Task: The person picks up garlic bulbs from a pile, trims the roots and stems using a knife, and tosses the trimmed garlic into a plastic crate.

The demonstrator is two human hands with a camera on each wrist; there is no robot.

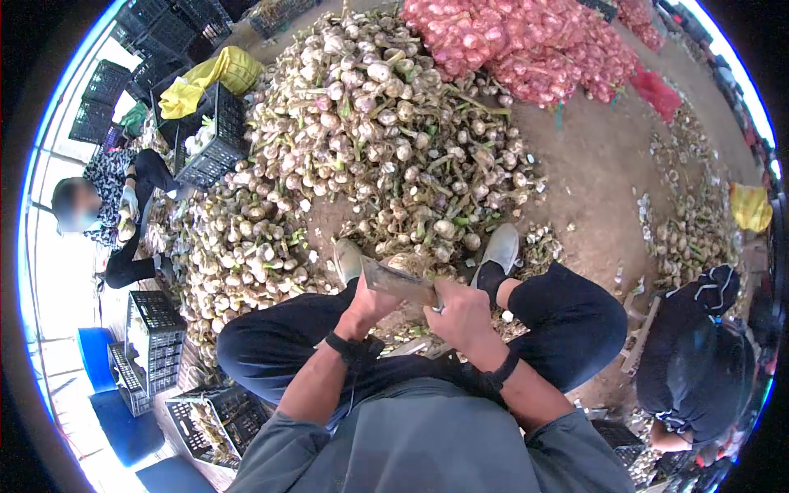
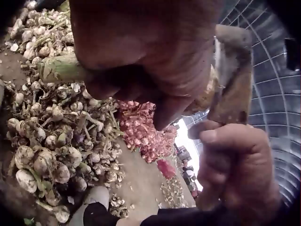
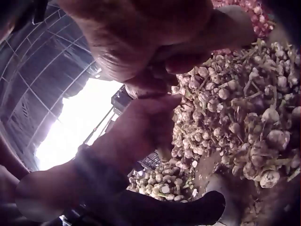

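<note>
In front of a seated person's knees, at the centre of the head view, two bare hands meet over a large garlic heap (image 1: pixel 370 140) that spreads from 9 to 1 o'clock. The left hand (image 1: pixel 370 306) curls its fingers around a garlic stalk (image 2: pixel 61 68), the bulb end hidden against the blade. The right hand (image 1: pixel 460 316) wraps its fingers around the handle of a broad knife (image 1: pixel 396 281). The blade's long axis runs from the right hand toward 10 o'clock, its tip crossing just above the left hand, so the left hand is the nearer to the cutting edge. In the left wrist view the stalk lies roughly level, pointing toward 9 o'clock (whether blade and stalk touch cannot be told). Red mesh sacks (image 1: pixel 526 41) lie at 1 o'clock, black crates (image 1: pixel 209 135) at 10.
</note>
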